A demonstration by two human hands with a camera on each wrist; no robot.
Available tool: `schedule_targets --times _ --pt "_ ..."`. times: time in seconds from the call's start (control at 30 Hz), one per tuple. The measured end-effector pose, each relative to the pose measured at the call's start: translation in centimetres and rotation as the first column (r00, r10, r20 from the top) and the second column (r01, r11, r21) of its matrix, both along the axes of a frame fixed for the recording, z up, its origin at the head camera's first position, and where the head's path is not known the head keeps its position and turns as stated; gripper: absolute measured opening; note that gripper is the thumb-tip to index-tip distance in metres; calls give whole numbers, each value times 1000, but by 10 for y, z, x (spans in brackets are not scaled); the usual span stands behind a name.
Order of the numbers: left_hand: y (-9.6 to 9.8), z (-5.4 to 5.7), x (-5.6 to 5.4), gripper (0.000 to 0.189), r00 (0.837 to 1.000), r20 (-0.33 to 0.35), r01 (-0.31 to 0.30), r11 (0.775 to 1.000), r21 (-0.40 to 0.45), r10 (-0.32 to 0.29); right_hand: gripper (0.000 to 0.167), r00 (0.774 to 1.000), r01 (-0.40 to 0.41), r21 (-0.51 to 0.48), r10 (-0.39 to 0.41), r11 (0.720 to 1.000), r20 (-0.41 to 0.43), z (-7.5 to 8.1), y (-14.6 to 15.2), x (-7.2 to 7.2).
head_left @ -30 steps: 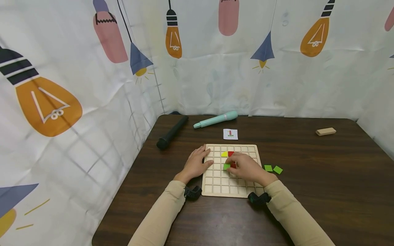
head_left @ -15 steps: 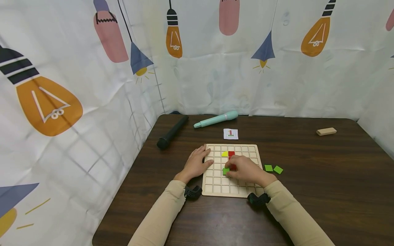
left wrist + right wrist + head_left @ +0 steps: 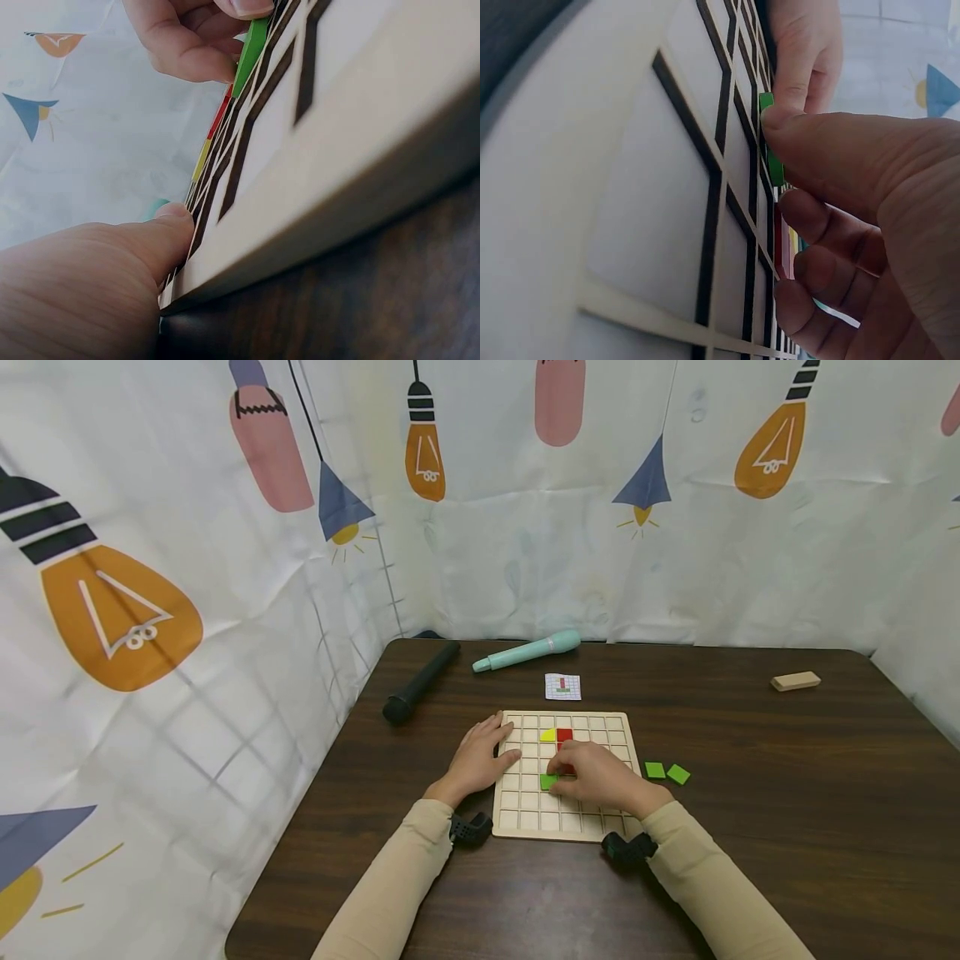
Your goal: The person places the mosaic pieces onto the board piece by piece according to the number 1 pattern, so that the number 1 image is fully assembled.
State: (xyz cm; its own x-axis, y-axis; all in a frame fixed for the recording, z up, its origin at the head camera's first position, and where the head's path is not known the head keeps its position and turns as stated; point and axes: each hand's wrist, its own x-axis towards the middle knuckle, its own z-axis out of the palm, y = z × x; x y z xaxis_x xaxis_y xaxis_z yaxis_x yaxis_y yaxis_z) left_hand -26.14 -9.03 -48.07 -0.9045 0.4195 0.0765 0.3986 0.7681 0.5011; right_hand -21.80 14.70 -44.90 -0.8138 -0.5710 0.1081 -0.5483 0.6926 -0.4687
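Observation:
A light wooden grid board (image 3: 517,820) lies on the dark table. My left hand (image 3: 477,762) rests on the board's left edge, fingers spread and straight, thumb on the grid. With thumb and fingertips my right hand (image 3: 596,777) pinches a green square tile (image 3: 548,782) over the board's middle; in the left wrist view that green tile (image 3: 250,56) tilts against the grid. A yellow tile (image 3: 547,735) with a slanted corner and a red tile (image 3: 565,735) sit side by side in the upper cells. More red below is partly hidden by my right fingers.
Two loose green tiles (image 3: 666,772) lie right of the board. Behind it is a small pattern card (image 3: 562,687). A black microphone (image 3: 420,685) and a mint-green microphone (image 3: 527,652) lie at the back left, a wooden block (image 3: 796,681) at the back right.
My right hand has drawn the green tile a short way toward me and slightly left, showing more red beside it. The left hand has stayed in place.

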Motion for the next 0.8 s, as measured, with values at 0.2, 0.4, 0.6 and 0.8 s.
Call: schedule_targets --times 0.2,0.4,0.6,0.8 --pt "0 0 0 60 1000 -2 1 1000 -2 -1 16 1000 -1 -17 1 1000 -3 -2 -1 0" --pt "0 0 0 61 1000 3 -5 1000 -8 5 18 1000 15 -6 -15 1000 -10 -4 -1 0" --pt "0 -1 -1 61 1000 1 -4 1000 -5 4 20 999 26 5 -26 1000 -23 -4 0 -1" --pt "0 -2 -1 61 1000 -4 -1 1000 1 1 15 998 58 -13 -58 998 -11 2 4 -2"
